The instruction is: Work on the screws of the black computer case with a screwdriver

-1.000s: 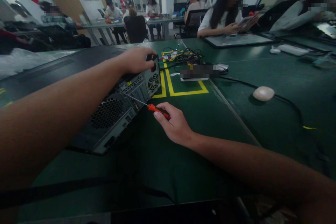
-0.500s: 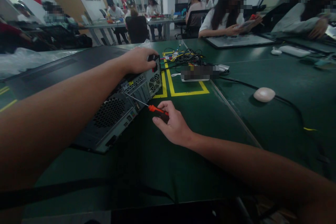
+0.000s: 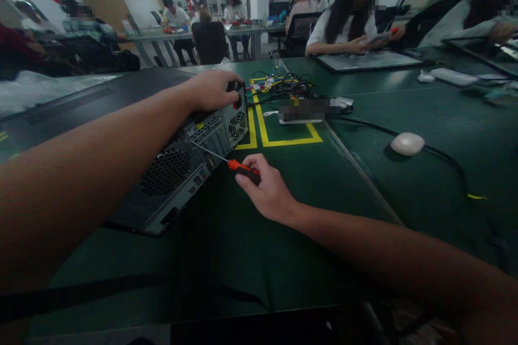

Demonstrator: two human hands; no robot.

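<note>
Little has shifted: right hand point(image 3: 265, 188) still grips screwdriver point(image 3: 226, 162), left hand point(image 3: 212, 90) clasping computer case point(image 3: 182, 167).

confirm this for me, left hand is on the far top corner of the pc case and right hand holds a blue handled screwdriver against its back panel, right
Not quite: the head view shows the screwdriver handle is orange-red and black, not blue. The rest holds: left hand on the far top corner of the PC case, right hand holding the screwdriver against its back panel.
</note>
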